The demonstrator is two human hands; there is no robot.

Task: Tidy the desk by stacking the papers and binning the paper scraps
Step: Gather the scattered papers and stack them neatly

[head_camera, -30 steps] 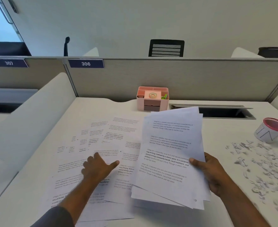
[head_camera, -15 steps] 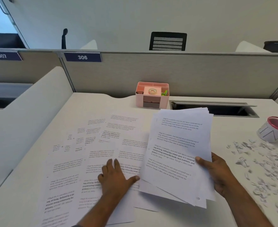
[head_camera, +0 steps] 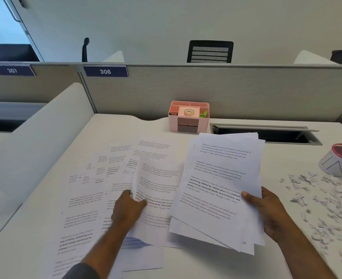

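Observation:
My right hand grips a loose stack of printed papers by its right edge, held tilted above the desk. My left hand pinches the left edge of one printed sheet, which curls up off the desk beside the stack. Several more printed sheets lie spread and overlapping across the left half of the white desk. Small white paper scraps are scattered on the desk's right side. A small bin with a pink rim and white body lies tipped at the far right.
A pink desk organiser with a tape roll stands at the back against the grey partition. An open cable slot is cut into the desk behind the stack. A curved white side divider borders the left.
My left hand went from pressing flat on the spread sheets to pinching one sheet, lifting its edge towards the stack. The stack in my right hand stayed nearly in place.

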